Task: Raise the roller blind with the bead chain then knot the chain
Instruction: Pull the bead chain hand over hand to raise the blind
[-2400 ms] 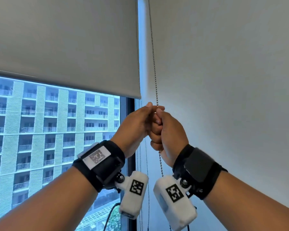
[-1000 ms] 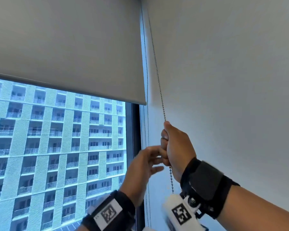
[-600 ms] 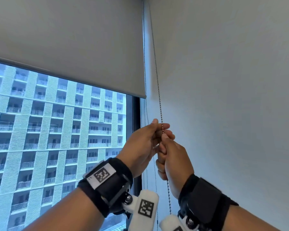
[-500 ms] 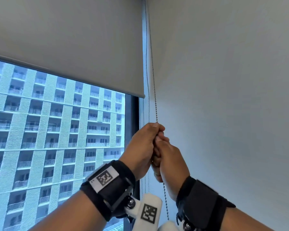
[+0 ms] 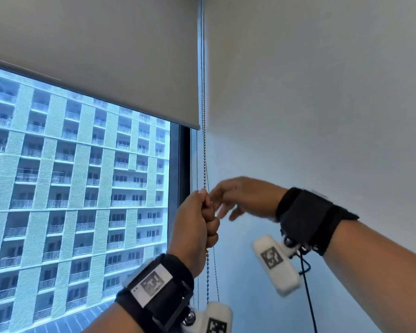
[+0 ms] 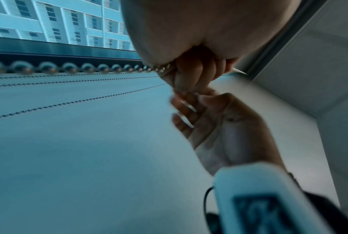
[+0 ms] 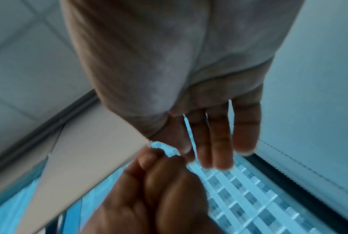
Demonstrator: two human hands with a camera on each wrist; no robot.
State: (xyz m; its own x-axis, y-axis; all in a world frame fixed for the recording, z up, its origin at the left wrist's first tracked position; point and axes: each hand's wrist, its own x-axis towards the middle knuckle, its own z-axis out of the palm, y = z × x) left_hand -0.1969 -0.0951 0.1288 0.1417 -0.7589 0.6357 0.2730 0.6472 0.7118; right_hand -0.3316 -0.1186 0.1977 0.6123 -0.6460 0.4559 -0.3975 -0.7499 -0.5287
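Head view, far left: the glass window pane (image 5: 77, 200) shows a pale multi-storey apartment block with rows of balconies (image 5: 58, 188) outside. Above it hangs the plain grey fabric roller blind (image 5: 94, 49), its bottom bar slanting down to the right and ending by the dark vertical window frame (image 5: 184, 159); roughly the upper part of the pane is covered. Just right of the blind's edge the thin silver metal bead chain (image 5: 204, 152) drops in a taut line into the left hand (image 5: 195, 227), whose fingers are curled into a fist round it; the chain comes out under the fist and hangs on down (a second, finer strand runs beside it). The left wrist view confirms the grip: beads enter the closed fingers from the left of frame. Next, the right hand (image 5: 240, 198) sits just beside the left fist, fingers straight and spread, holding nothing; its image is motion-blurred, so whether the fingertips touch the chain cannot be told. Both wrists carry black straps with white tagged camera housings. Far right: the plain white painted wall (image 5: 322, 92).
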